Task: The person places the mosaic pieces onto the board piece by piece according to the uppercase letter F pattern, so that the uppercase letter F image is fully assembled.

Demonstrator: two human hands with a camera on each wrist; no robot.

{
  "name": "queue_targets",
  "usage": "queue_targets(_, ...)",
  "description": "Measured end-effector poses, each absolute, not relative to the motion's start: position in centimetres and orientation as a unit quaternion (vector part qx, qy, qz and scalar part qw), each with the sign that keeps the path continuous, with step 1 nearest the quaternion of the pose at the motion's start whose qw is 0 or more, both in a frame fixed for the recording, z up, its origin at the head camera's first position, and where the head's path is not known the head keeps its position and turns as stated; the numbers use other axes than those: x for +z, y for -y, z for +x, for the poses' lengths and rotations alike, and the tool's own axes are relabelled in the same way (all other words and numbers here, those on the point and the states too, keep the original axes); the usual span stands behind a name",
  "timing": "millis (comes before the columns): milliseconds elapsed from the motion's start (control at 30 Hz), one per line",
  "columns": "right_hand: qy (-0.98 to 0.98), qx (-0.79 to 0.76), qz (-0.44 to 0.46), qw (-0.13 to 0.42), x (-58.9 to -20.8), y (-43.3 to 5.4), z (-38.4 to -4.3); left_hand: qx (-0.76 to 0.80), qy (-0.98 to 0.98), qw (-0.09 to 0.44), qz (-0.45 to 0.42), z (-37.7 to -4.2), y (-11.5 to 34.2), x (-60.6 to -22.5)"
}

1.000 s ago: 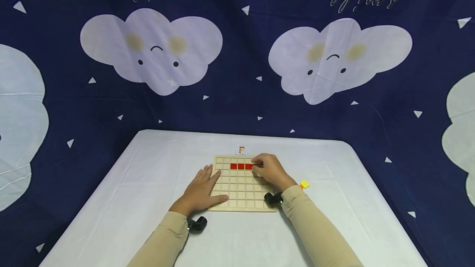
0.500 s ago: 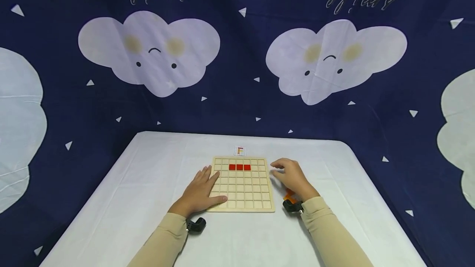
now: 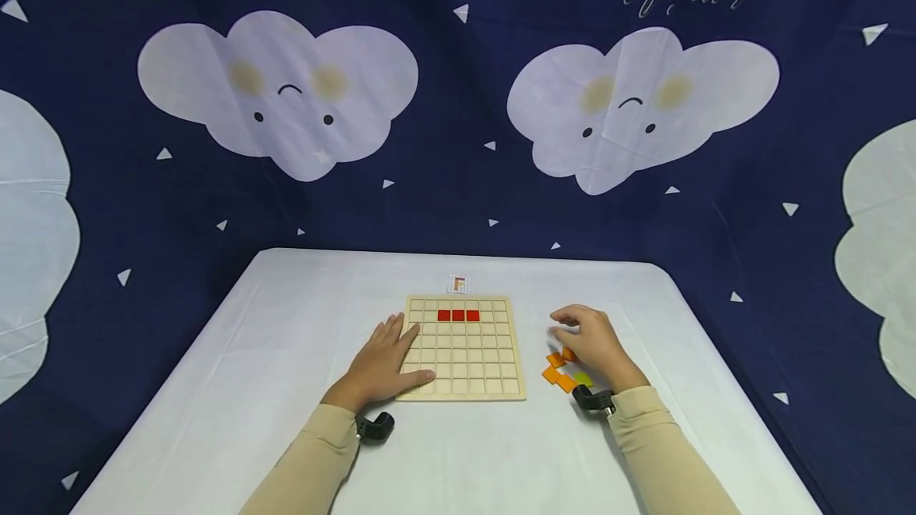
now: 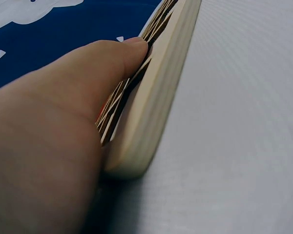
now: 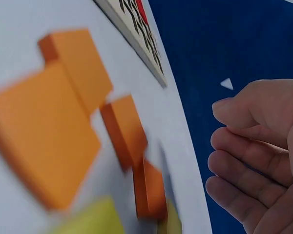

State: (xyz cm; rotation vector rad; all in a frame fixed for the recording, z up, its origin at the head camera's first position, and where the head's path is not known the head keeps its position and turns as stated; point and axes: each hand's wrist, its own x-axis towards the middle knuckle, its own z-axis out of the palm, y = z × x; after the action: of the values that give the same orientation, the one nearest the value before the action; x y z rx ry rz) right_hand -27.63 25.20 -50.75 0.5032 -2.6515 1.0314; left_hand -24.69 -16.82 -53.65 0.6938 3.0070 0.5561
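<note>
A wooden grid board (image 3: 461, 373) lies on the white table, with three red square tiles (image 3: 458, 315) side by side in its second row from the far edge. My left hand (image 3: 381, 361) rests on the board's left side with fingers spread, the thumb lying over the near left cells. To the board's right, my right hand (image 3: 597, 346) hovers over a small group of loose tiles. Nothing shows between its loosely bent fingers (image 5: 239, 161). Several orange tiles (image 3: 550, 374) and a yellow-green tile (image 3: 583, 379) lie below it, partly hidden by the hand and wrist camera.
Just beyond the board's far edge lies a small card (image 3: 459, 284) printed with a coloured grid pattern. The white tabletop (image 3: 300, 324) ends at a dark blue cloth (image 3: 444, 205) with clouds hanging behind it. Each wrist wears a small black camera (image 3: 375, 427).
My right hand has left the third red tile in the board and moved right, over the loose tiles, uncovering the board's right side. The left hand stays on the board.
</note>
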Motion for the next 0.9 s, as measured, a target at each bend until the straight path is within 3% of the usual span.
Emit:
queue_targets(233, 0.918, 0.343, 0.150, 0.132, -51.2, -27.7, -26.8, 0.175, -0.959, 0.009, 0.222, -24.8, 16.8, -53.7)
queue_targets(633, 0.926, 0.337, 0.157, 0.066, -51.2, -28.4, -25.1, 0.171, -0.960, 0.009, 0.222, -24.8, 16.8, -53.4)
queue_targets(900, 0.931, 0.313, 0.178, 0.051, -51.4, -27.8, -25.1, 0.170, -0.960, 0.011, 0.221, -24.8, 16.8, -53.5)
